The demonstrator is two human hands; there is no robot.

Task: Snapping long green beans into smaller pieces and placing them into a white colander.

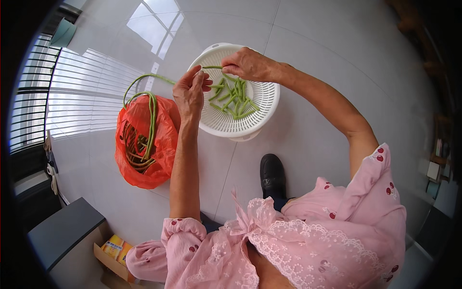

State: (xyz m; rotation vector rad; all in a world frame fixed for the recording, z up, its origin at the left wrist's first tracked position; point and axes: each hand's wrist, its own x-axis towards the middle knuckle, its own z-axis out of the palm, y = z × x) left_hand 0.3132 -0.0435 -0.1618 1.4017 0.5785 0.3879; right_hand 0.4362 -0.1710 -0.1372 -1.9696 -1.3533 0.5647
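Note:
My left hand [191, 88] pinches a long green bean [160, 76], whose thin length trails out to the left over a red plastic bag. Its short end pokes out from my fingers towards the basket. My right hand [249, 65] grips a short green bean piece [212, 67] between thumb and fingers, above the rim of a white plastic colander [265, 108]. Inside the colander lie several cut bean pieces [236, 94]. Just left of my left forearm, the red plastic bag [162, 119] holds a coiled bundle of long beans [139, 155], some green and some brownish.
The colander and bag stand on a glossy grey tiled floor [317, 144]. My black shoe [273, 173] is below the colander. At lower left are a dark-topped cabinet [66, 227] and an open cardboard box [113, 262] with yellow packets. A pale green bin [63, 33] stands at upper left.

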